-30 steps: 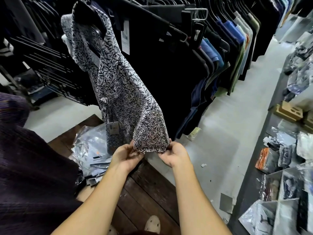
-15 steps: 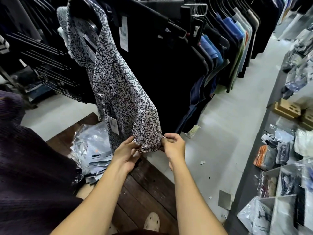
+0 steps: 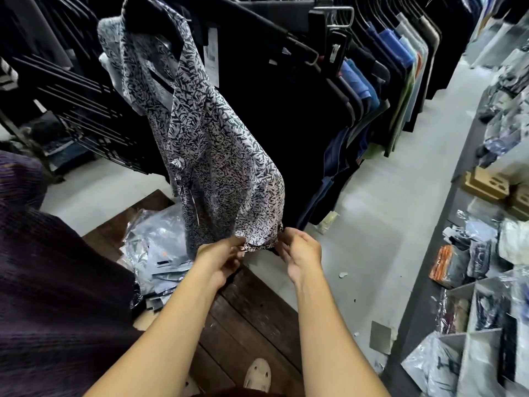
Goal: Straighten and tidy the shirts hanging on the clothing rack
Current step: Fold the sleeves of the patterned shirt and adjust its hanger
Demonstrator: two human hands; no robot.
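One leafy shirt (image 3: 211,156) hangs; the left hand (image 3: 220,260) pinches its bottom edge, the right hand (image 3: 302,253) touches it, fingers loose.

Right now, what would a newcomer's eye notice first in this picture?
The patterned shirt hangs at the centre, bright against the dark clothes behind it. The left hand pinches its hem, and the right hand reaches the hem's other end. Plastic bags lie at lower left.

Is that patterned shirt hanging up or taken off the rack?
Hanging: the shirt drapes from a black hanger up top; the left hand pinches its hem.
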